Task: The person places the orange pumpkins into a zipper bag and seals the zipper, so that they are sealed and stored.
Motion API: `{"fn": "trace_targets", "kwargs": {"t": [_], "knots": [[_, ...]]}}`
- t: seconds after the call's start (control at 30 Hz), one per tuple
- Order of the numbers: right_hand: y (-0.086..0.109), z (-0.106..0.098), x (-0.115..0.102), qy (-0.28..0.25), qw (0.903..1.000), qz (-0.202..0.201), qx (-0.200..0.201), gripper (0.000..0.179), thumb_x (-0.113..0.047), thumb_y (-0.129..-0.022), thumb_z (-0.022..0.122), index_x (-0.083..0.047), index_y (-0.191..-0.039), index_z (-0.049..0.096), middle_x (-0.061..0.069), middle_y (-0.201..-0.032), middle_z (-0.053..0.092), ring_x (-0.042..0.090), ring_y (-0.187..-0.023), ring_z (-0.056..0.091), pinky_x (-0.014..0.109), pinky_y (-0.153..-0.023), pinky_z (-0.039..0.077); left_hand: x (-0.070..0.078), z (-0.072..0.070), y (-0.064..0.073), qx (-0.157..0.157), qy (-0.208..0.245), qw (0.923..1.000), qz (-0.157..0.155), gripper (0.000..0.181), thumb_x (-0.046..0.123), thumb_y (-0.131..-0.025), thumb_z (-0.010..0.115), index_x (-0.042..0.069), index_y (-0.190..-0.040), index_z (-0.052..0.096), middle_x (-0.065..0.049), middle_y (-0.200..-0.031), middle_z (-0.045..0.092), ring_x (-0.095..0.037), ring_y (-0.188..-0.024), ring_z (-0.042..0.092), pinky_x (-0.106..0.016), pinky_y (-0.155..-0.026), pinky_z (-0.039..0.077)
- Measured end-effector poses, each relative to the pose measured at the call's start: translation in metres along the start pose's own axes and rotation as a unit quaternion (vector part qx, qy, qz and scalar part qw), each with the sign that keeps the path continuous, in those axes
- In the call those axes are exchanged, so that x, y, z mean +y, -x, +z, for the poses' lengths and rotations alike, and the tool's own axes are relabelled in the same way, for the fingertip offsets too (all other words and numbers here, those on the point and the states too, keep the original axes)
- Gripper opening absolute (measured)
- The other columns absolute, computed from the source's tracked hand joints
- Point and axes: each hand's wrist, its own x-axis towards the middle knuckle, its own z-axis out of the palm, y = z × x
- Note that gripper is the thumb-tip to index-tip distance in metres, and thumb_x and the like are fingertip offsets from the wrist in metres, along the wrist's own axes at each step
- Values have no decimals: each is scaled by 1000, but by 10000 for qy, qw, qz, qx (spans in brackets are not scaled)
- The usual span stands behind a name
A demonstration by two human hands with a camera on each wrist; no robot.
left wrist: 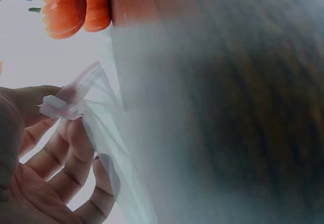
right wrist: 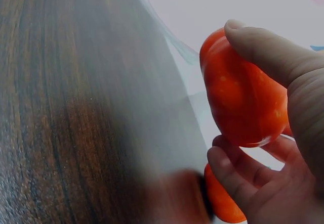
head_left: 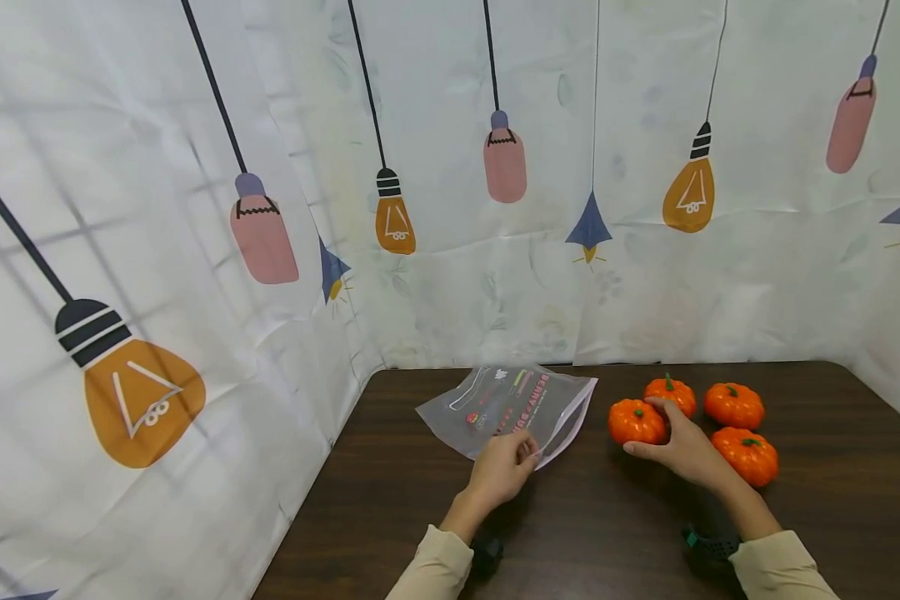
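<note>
My right hand [head_left: 686, 448] grips a small orange toy pumpkin [head_left: 636, 422] between thumb and fingers; the right wrist view shows this pumpkin [right wrist: 243, 92] held clear of the table. My left hand [head_left: 501, 468] pinches the edge of a translucent zip bag [head_left: 504, 404] with printed lettering. Thumb and fingertips meet at the bag's slider [left wrist: 61, 107] in the left wrist view. The bag lies on the table with its mouth toward the right, slightly parted. Beside the right hand sit three more pumpkins: one behind [head_left: 671, 393], one at the far right [head_left: 733, 406], and one nearer [head_left: 747, 457].
A dark wood-grain table [head_left: 585, 533] carries everything. Its far edge meets a white curtain [head_left: 450, 308] printed with hanging lamps, which also runs along the left side. Dark bands circle both wrists, below cream sleeves.
</note>
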Motion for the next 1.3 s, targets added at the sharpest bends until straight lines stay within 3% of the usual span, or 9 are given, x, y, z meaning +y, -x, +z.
{"fn": "trace_targets", "kwargs": {"t": [0.37,0.73,1.03,1.3], "knots": [[0,-1,-5,-281,9990,-261,232,96,-42,-86,81,5,-152,29,32,-145,44,43,-119,56,61,-96,50,0,-2,-2,232,-25,9996,146,11,17,-88,77,22,-84,68,12,-66,59,6,-59,45,-14,-55,37],[1,-1,-10,-434,9981,-359,241,94,-39,-86,81,2,-153,29,31,-143,48,41,-117,58,56,-94,53,2,-2,-3,393,234,9983,371,10,14,-87,78,20,-84,70,7,-79,71,-2,-69,63,-13,-64,47],[-2,1,-12,-485,9977,-415,228,94,-38,-85,83,-1,-153,29,31,-141,52,36,-112,61,40,-85,53,1,0,-3,486,464,9968,433,8,12,-85,78,18,-84,73,7,-77,75,6,-66,58,-10,-62,45],[-1,4,-18,-463,9973,-513,264,91,-39,-84,83,-2,-150,33,29,-146,49,37,-114,60,47,-89,54,2,-1,-2,389,605,9962,485,3,13,-86,75,15,-88,76,5,-78,76,5,-67,59,-9,-64,46]]}}
